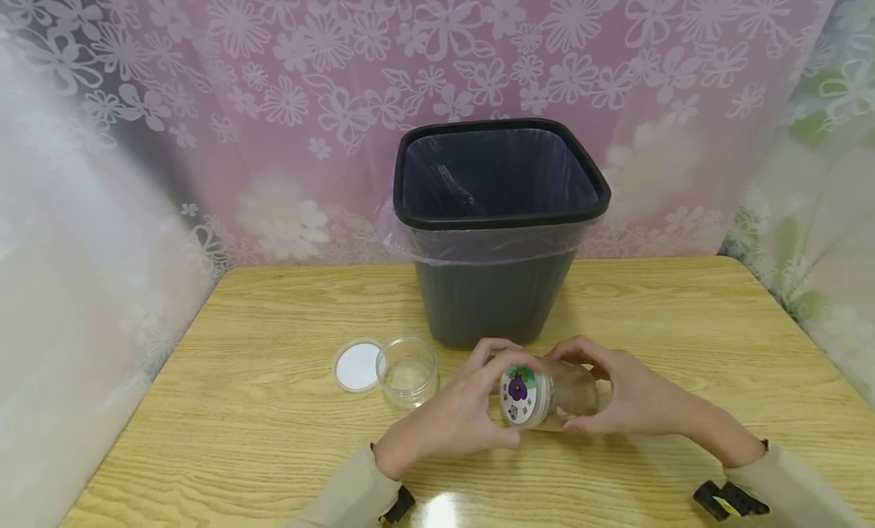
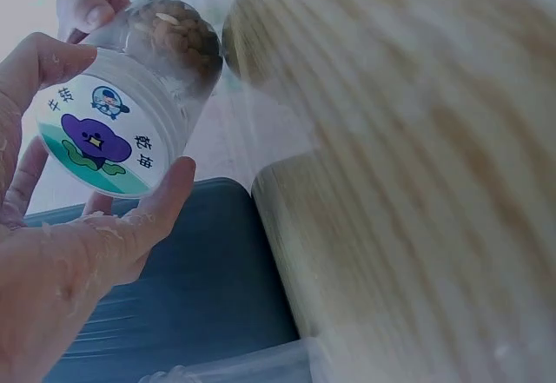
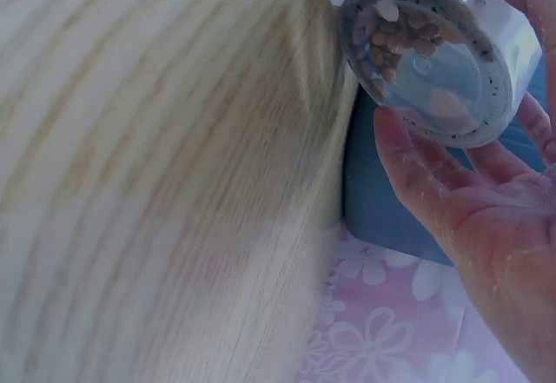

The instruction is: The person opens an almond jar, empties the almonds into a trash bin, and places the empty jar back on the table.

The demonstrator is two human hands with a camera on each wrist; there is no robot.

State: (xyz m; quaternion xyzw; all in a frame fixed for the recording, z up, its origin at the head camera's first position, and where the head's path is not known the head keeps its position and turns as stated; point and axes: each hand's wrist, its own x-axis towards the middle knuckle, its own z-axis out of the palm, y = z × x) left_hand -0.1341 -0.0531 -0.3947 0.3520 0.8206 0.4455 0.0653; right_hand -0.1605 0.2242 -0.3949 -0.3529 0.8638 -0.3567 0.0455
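Note:
A clear jar (image 1: 573, 395) lies tilted between my two hands, its lid facing left and its base to the right. Its white lid (image 2: 95, 140) bears a purple cartoon picture and some characters. Brown nut-like pieces (image 2: 178, 40) show through the wall. My left hand (image 1: 461, 406) grips the lid's rim, thumb on one side and fingers on the other. My right hand (image 1: 639, 395) holds the jar near its base (image 3: 434, 79), fingers on the far side and thumb on the near side.
Left of my hands stands an open clear jar (image 1: 408, 387), with a round white-centred lid (image 1: 358, 366) lying beside it. Directly behind my hands is a dark bin (image 1: 488, 300) lined with a clear bag. The wooden table (image 1: 273, 315) ends at a floral curtain (image 1: 294, 133).

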